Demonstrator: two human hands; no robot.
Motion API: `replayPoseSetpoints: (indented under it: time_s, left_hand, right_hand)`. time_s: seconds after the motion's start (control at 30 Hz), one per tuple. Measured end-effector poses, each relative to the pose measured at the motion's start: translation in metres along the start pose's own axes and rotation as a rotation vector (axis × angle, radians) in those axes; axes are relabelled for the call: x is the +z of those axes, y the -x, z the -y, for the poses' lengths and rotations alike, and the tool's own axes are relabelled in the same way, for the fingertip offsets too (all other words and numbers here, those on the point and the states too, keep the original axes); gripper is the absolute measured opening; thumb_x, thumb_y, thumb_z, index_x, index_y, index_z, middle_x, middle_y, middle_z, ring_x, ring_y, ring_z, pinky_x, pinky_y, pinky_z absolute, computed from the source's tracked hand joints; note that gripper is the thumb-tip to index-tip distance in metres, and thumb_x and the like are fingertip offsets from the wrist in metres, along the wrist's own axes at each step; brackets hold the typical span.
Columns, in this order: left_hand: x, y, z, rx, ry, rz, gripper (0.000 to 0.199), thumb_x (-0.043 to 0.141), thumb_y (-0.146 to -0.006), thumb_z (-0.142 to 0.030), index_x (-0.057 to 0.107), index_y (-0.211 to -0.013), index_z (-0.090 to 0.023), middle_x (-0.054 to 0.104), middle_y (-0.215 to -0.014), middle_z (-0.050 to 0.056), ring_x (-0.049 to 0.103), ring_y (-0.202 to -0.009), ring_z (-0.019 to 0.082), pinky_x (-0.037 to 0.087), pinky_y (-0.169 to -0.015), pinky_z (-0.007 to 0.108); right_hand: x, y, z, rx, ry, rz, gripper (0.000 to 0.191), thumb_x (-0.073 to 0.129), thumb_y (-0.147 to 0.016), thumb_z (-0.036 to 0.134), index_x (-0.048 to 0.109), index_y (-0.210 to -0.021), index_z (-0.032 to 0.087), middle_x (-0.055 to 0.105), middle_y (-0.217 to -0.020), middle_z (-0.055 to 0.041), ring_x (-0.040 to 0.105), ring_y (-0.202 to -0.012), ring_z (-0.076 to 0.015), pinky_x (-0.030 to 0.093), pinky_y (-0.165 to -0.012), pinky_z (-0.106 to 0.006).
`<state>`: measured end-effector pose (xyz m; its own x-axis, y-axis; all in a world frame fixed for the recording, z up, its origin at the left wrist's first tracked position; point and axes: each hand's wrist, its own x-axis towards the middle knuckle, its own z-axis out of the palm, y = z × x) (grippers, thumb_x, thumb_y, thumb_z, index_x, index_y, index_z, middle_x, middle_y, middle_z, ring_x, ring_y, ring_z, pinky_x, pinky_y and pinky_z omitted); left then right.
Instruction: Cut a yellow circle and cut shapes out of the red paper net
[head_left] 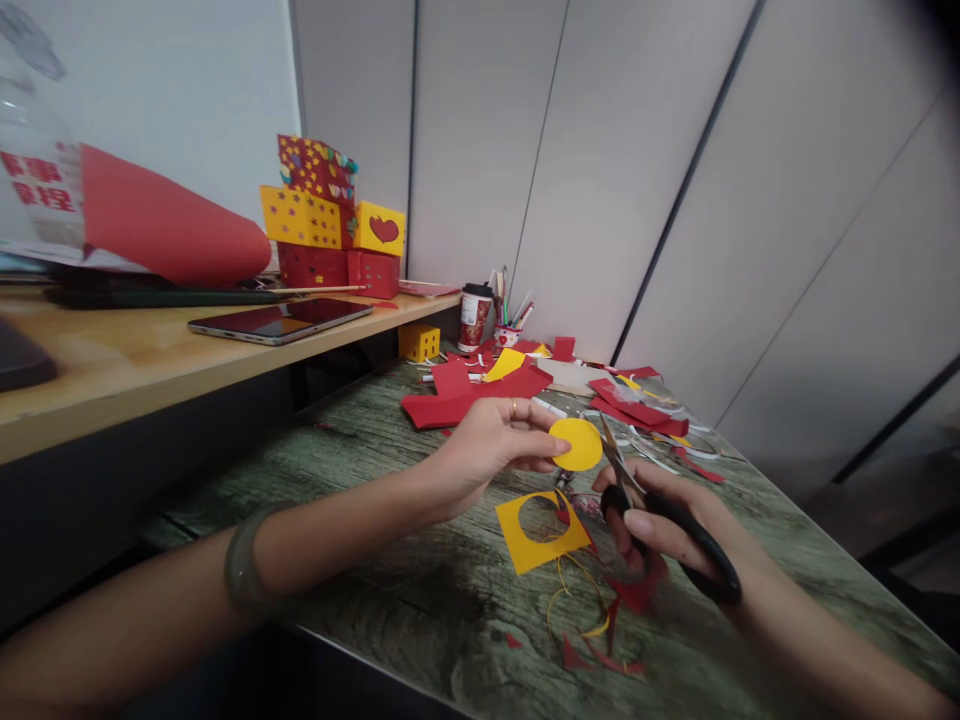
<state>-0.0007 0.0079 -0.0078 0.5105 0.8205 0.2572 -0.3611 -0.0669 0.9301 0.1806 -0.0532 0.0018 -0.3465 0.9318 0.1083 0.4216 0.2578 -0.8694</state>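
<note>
**Round yellow paper disc (579, 447) held beside black-handled metal scissors (666, 510)**

Your left hand (495, 442) pinches the disc by its edge, above the green-grey wood-grained surface (367, 440). Your right hand (661, 537) grips the scissors, blades just beside the disc; you cannot tell whether they touch it. Below lies a square yellow paper piece with a round hole (523, 550), near small red paper scraps (574, 655).

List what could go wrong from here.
The scissors in the right hand have their blades right beside the yellow disc; a slip might nick its edge.

The left hand pinches the disc by one side only, so it might bend or turn.

The tablet lies near the front edge of the shelf; a bump could knock it off.
</note>
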Motion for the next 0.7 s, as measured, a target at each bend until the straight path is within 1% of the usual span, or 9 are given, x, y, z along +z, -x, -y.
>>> replayPoseSetpoints:
  time_s: [0.2,0.4,0.57,0.7]
  left_hand:
    - [0.002,0.0003,-0.0023,-0.031,-0.012,-0.009,0.013,0.066,-0.062,-0.01,0.058,-0.072,-0.01,0.057,-0.069,0.0,0.053,-0.059,0.005,0.044,-0.057,0.018]
    - [0.0026,0.0007,-0.0025,-0.036,-0.006,-0.022,0.014,0.066,-0.061,-0.009,0.058,-0.072,-0.01,0.057,-0.07,0.0,0.054,-0.06,0.005,0.045,-0.057,0.017]
    - [0.0017,0.0002,-0.0011,-0.033,-0.006,-0.028,0.016,0.067,-0.061,-0.011,0.058,-0.073,-0.01,0.057,-0.071,0.0,0.054,-0.062,0.006,0.045,-0.058,0.018]
    - [0.0008,0.0006,-0.002,-0.033,-0.014,-0.019,0.015,0.067,-0.061,-0.012,0.058,-0.073,-0.01,0.057,-0.071,0.0,0.054,-0.062,0.006,0.044,-0.059,0.019]
  right_hand:
    - [-0.0008,0.0004,-0.0021,0.035,0.046,-0.03,0.029,0.057,-0.069,0.047,0.048,-0.075,0.021,0.048,-0.053,0.004,0.043,-0.045,-0.0099,0.034,-0.043,-0.022]
    - [0.0,0.002,-0.0021,0.056,0.007,-0.033,0.028,0.059,-0.068,0.046,0.049,-0.075,0.021,0.048,-0.051,0.0052,0.042,-0.043,-0.0078,0.033,-0.041,-0.019]
    - [0.0025,0.0024,0.001,0.117,-0.004,-0.103,0.032,0.062,-0.064,0.048,0.051,-0.074,0.02,0.046,-0.047,0.0067,0.041,-0.037,-0.006,0.032,-0.035,-0.017]
    - [0.002,0.0003,-0.0024,0.129,0.01,-0.124,0.032,0.063,-0.063,0.046,0.051,-0.075,0.02,0.046,-0.045,0.0082,0.042,-0.032,-0.0049,0.033,-0.032,-0.016]
